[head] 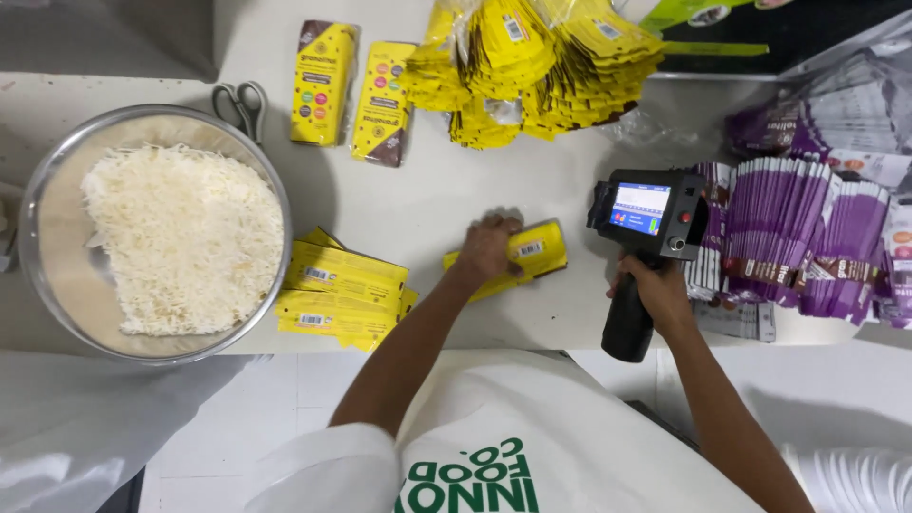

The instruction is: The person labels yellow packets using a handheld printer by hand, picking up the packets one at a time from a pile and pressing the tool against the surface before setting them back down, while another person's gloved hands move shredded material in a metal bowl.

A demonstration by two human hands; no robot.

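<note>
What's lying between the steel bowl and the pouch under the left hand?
In the head view, a stack of yellow pouches lies between the steel bowl and the pouch under the left hand.

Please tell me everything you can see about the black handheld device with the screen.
The handheld printer is black, seemingly plastic, with a boxy head and a thick handle pointing toward the person. Its top carries a lit blue screen and a small red button beside it. The right hand grips the handle, holding the head over the white table, close to the purple pouches. The left hand presses a yellow pouch beside it, apart from the device.
</note>
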